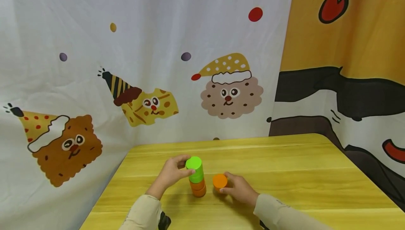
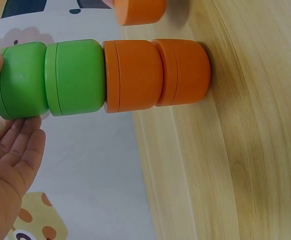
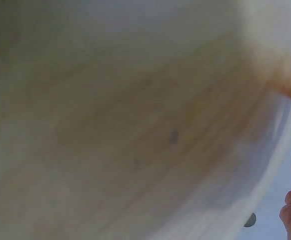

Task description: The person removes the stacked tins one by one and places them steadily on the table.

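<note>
Two green round jars stand over two orange ones in an upright stack on the table. My left hand (image 1: 171, 172) pinches the top green jar (image 1: 194, 163) between thumb and fingers. Below it are the second green jar (image 2: 78, 77), an upper orange jar (image 2: 135, 75) and a bottom orange jar (image 2: 188, 72); each shows a seam near its upper end. To the right of the stack, my right hand (image 1: 239, 190) holds a loose orange jar (image 1: 219, 181) at its side, apart from the stack. In the right wrist view a blurred pale surface hides most of the work.
The wood-grain table (image 1: 284, 173) reaches back to a hanging cloth (image 1: 158, 29) printed with cartoon snacks. A second, orange and dark patterned part of the cloth (image 1: 310, 40) hangs at the right.
</note>
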`<state>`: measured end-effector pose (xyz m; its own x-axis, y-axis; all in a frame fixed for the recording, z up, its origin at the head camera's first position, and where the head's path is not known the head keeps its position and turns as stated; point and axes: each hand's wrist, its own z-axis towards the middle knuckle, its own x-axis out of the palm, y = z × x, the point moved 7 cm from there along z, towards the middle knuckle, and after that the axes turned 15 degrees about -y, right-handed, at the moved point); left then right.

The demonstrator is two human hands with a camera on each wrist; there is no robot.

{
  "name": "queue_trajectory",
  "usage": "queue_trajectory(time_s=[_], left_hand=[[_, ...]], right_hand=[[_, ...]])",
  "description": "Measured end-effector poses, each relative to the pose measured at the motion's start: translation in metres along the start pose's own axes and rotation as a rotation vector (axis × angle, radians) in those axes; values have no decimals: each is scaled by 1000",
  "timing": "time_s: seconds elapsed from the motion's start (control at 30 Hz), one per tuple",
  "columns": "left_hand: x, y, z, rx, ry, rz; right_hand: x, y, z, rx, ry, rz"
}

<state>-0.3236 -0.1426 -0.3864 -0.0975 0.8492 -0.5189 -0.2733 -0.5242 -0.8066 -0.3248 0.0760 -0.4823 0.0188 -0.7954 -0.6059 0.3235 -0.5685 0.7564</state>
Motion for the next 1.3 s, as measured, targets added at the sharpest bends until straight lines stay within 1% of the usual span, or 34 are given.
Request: queue_trajectory(time_s=[0.17,0.37,0.5,0.97,1.2,1.3], left_hand=[[0,2,0,-8,-4,-7],[1,3,1,-15,-7,-14],[1,3,1,-25,-9,-28],[2,7,-1,-14,-19,-53],[2,8,0,-15,-30,-57],[2,9,-1,-6,-35,-57]], right_hand=[[4,-3,0,-5,-3,15],[10,-11,1,-8,7,-9],[11,-12,1,-6,6,-15],[10,-13,-2,38,17,-20],[10,-17,0,65,0,-11],[10,-18,0,80,-1,1]])
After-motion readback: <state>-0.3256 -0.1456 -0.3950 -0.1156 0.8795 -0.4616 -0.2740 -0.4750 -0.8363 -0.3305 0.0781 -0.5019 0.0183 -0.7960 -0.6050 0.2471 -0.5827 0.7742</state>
